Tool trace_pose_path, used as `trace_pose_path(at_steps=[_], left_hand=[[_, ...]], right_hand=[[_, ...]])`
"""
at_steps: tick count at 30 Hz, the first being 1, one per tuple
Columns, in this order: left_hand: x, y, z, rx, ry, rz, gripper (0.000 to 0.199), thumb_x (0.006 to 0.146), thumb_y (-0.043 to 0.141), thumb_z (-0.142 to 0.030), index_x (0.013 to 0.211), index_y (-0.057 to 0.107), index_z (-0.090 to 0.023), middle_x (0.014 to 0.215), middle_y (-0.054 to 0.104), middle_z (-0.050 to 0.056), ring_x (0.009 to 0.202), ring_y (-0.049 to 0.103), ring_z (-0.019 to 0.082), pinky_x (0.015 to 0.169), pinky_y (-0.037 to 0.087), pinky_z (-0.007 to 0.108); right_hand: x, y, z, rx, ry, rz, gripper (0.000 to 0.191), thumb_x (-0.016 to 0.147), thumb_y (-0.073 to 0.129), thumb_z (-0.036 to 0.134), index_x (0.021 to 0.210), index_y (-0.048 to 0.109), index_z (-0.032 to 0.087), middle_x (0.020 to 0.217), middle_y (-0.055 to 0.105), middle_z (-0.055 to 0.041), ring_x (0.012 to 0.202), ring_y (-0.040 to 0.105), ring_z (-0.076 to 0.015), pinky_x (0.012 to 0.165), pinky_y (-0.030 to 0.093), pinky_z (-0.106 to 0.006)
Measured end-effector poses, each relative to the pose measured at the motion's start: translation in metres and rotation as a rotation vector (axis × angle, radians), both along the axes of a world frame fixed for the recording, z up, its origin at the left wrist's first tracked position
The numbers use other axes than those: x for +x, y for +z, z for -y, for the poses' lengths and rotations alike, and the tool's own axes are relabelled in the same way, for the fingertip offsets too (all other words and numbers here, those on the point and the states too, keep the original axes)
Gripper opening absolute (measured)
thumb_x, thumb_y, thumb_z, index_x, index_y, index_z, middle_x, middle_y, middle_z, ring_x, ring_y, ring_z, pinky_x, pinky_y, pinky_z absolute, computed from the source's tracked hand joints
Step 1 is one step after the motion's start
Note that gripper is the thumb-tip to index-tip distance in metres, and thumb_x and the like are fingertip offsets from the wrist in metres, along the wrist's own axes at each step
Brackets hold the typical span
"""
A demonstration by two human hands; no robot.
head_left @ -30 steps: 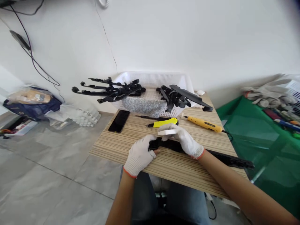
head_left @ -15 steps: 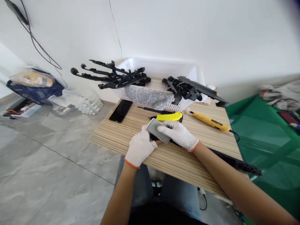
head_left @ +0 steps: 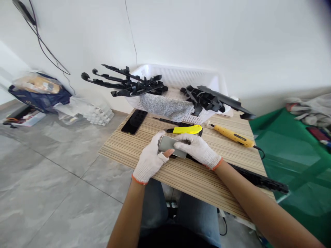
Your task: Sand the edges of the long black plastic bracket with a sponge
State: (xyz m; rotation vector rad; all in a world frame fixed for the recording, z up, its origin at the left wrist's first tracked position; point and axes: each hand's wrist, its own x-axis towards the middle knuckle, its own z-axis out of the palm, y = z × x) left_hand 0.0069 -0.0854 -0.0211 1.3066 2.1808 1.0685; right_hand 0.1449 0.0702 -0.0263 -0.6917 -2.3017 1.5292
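Note:
A flat grey rectangular pad (head_left: 170, 145) is held between my gloved hands over the table's front half. My left hand (head_left: 151, 156) grips its left end, with the bare thumb lying on the near edge. My right hand (head_left: 195, 148) closes on its right part, thumb on the top face and fingers curled at the far side. A long black plastic strip (head_left: 261, 181) runs from beneath the hands to the right, past the table edge. How far it reaches under the pad is hidden. Just beyond the hands lies a yellow utility knife (head_left: 187, 129).
A white basket (head_left: 217, 81) with black plastic parts (head_left: 139, 84) and a grey cloth (head_left: 165, 106) stands at the back. A phone (head_left: 134, 121) lies left. To the right are a yellow corded tool (head_left: 234, 136) and green sheeting (head_left: 284, 151). The wooden tabletop (head_left: 116, 146) ends near my legs.
My left hand has shifted slightly left and its thumb has come onto the pad. The pad has turned from slanting to nearly level across. My right hand barely moved.

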Motion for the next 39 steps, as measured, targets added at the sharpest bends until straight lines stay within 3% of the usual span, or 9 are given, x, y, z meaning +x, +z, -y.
trace_pose_path(at_steps=[5,8,14,19,24,29,32,35,39], left_hand=[[0.009,0.004,-0.005,-0.026,0.043,-0.02,0.072,0.086,0.059,-0.052,0.148,0.035,-0.023,0.135,0.061,0.007,0.112,0.064,0.024,0.096,0.051,0.035],[0.011,0.006,-0.006,-0.04,0.064,-0.026,0.063,0.088,0.057,-0.049,0.144,0.042,-0.025,0.129,0.064,0.005,0.108,0.065,0.023,0.095,0.052,0.035],[0.008,0.004,-0.002,-0.113,0.11,-0.054,0.046,0.088,0.055,-0.048,0.128,0.054,-0.026,0.107,0.071,0.004,0.097,0.068,0.024,0.086,0.053,0.038],[0.0,0.005,0.01,-0.139,0.127,-0.072,0.042,0.087,0.052,-0.052,0.119,0.055,-0.025,0.109,0.071,0.005,0.097,0.068,0.026,0.086,0.052,0.039],[-0.02,0.013,0.031,-0.193,0.191,-0.053,0.041,0.085,0.052,-0.053,0.116,0.057,-0.026,0.107,0.071,0.004,0.096,0.067,0.025,0.086,0.051,0.039],[-0.03,0.039,0.036,-0.001,0.349,0.028,0.041,0.085,0.052,-0.055,0.112,0.06,-0.025,0.096,0.069,0.002,0.082,0.066,0.02,0.076,0.052,0.032],[-0.013,0.046,0.019,0.09,0.314,0.087,0.036,0.088,0.051,-0.052,0.111,0.06,-0.026,0.093,0.068,0.0,0.08,0.065,0.018,0.073,0.052,0.03],[0.009,0.037,-0.001,-0.058,0.175,0.085,0.03,0.087,0.055,-0.047,0.109,0.06,-0.028,0.097,0.07,0.001,0.087,0.066,0.02,0.079,0.051,0.032],[0.018,0.022,-0.005,-0.265,0.181,0.029,0.03,0.086,0.055,-0.05,0.108,0.06,-0.029,0.098,0.072,0.003,0.091,0.067,0.025,0.08,0.049,0.036]], right_hand=[[0.001,0.004,0.001,-0.107,0.091,-0.026,0.038,0.08,0.068,0.05,0.103,0.075,0.02,0.105,0.074,-0.0048,0.095,0.068,-0.0215,0.087,0.055,-0.035],[0.002,0.004,0.003,-0.151,0.126,-0.023,0.042,0.081,0.067,0.053,0.106,0.075,0.02,0.105,0.074,-0.0051,0.095,0.067,-0.0211,0.087,0.054,-0.035],[0.002,-0.007,-0.001,-0.107,-0.028,-0.062,0.052,0.09,0.047,0.061,0.099,0.074,0.018,0.093,0.072,-0.0066,0.083,0.064,-0.0194,0.073,0.053,-0.032],[-0.001,-0.01,-0.005,-0.167,-0.048,-0.058,0.055,0.086,0.048,0.065,0.092,0.072,0.015,0.081,0.067,-0.0055,0.059,0.053,-0.0129,0.058,0.048,-0.028],[-0.005,-0.011,-0.004,-0.213,-0.072,-0.043,0.049,0.082,0.052,0.062,0.086,0.069,0.016,0.078,0.065,-0.0041,0.055,0.049,-0.0108,0.054,0.044,-0.027],[-0.007,-0.013,-0.004,-0.229,-0.046,-0.041,0.044,0.082,0.053,0.06,0.08,0.067,0.018,0.074,0.062,-0.0028,0.054,0.046,-0.0109,0.051,0.04,-0.027],[-0.007,-0.015,-0.005,-0.218,-0.032,-0.07,0.045,0.083,0.052,0.062,0.075,0.065,0.019,0.07,0.059,-0.002,0.055,0.046,-0.0122,0.052,0.04,-0.028],[-0.005,-0.018,-0.007,-0.206,-0.042,-0.088,0.046,0.082,0.053,0.063,0.078,0.066,0.019,0.075,0.063,-0.0041,0.064,0.054,-0.0153,0.06,0.045,-0.029],[-0.003,-0.017,-0.009,-0.22,-0.108,-0.052,0.048,0.082,0.054,0.062,0.086,0.07,0.017,0.08,0.067,-0.0061,0.062,0.054,-0.0141,0.057,0.045,-0.028]])
